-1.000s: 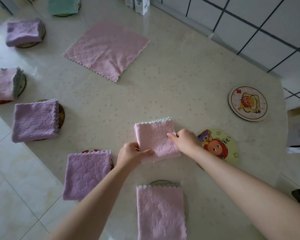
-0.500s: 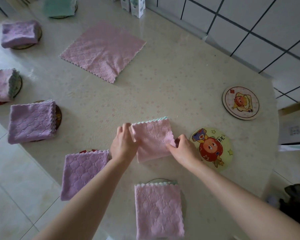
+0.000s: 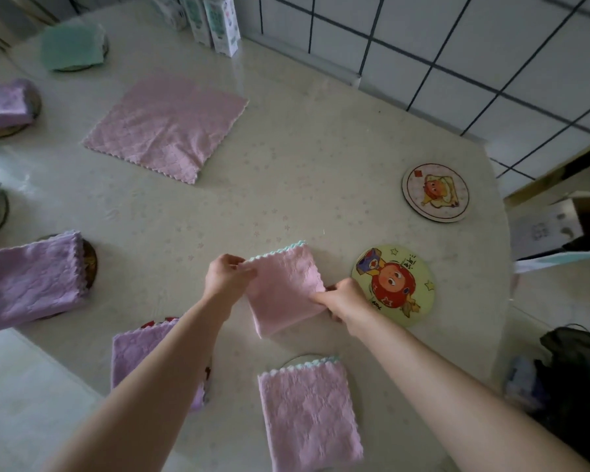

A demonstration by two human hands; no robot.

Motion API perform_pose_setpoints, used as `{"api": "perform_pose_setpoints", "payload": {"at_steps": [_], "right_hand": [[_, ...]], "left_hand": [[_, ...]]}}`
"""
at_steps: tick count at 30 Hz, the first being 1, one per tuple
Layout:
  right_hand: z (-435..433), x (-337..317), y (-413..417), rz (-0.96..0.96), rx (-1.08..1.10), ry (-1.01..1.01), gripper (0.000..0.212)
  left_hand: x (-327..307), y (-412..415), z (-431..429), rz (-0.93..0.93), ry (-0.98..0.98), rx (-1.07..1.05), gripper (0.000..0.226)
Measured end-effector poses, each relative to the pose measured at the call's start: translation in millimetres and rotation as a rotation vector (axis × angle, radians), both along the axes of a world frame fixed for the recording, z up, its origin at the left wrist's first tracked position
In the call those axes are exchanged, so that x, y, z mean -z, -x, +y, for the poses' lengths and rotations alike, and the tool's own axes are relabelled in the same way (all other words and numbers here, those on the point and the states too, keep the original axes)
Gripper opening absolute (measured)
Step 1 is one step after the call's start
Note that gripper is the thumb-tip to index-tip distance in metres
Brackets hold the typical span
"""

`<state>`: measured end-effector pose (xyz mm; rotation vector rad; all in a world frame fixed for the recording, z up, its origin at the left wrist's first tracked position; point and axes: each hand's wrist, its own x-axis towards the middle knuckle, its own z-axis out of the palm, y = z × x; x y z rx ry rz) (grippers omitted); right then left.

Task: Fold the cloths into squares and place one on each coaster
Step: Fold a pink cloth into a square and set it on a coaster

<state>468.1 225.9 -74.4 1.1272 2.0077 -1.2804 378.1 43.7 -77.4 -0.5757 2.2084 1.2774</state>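
Both hands are out in front of me, forearms reaching in from the bottom corners and converging on the folded pink cloth (image 3: 283, 291) at the middle of the pale surface (image 3: 286, 172). My left hand (image 3: 226, 280) is bent at the wrist, its fingers and thumb pinched together on the cloth's far left corner, by the scalloped teal edge. My right hand (image 3: 345, 299) is curled knuckles-up, clamped on the cloth's right edge near its lower corner. Between them the cloth sits as a rough square, turned a little off line with the surface edge; I cannot tell whether it lies flat or is lifted slightly.

Just right of my right hand lies a bare yellow cartoon coaster (image 3: 393, 285), and a second bare coaster (image 3: 436, 192) lies farther back. An unfolded pink cloth (image 3: 166, 127) is spread flat at the far left. Nearer me, a folded pink square (image 3: 309, 413) covers most of a coaster, and other folded cloths rest on coasters along the left side.
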Motion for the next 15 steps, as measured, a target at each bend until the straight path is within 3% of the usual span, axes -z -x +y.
{"api": "perform_pose_setpoints", "payload": {"at_steps": [3, 7, 11, 15], "right_hand": [[8.3, -5.8, -7.3, 0.031, 0.054, 0.146, 0.02], [35.8, -14.2, -15.9, 0.122, 0.126, 0.245, 0.012], [76.8, -11.1, -21.2, 0.191, 0.236, 0.321, 0.019], [122.7, -10.6, -30.0, 0.245, 0.288, 0.34, 0.013]], "left_hand": [[-4.0, -6.1, 3.9, -0.072, -0.217, -0.149, 0.03], [-13.6, -18.7, 15.4, -0.11, -0.418, -0.192, 0.036], [-17.0, -32.2, 37.0, -0.116, -0.509, -0.207, 0.038], [-16.1, -48.3, 79.6, -0.113, -0.566, -0.212, 0.034]]}}
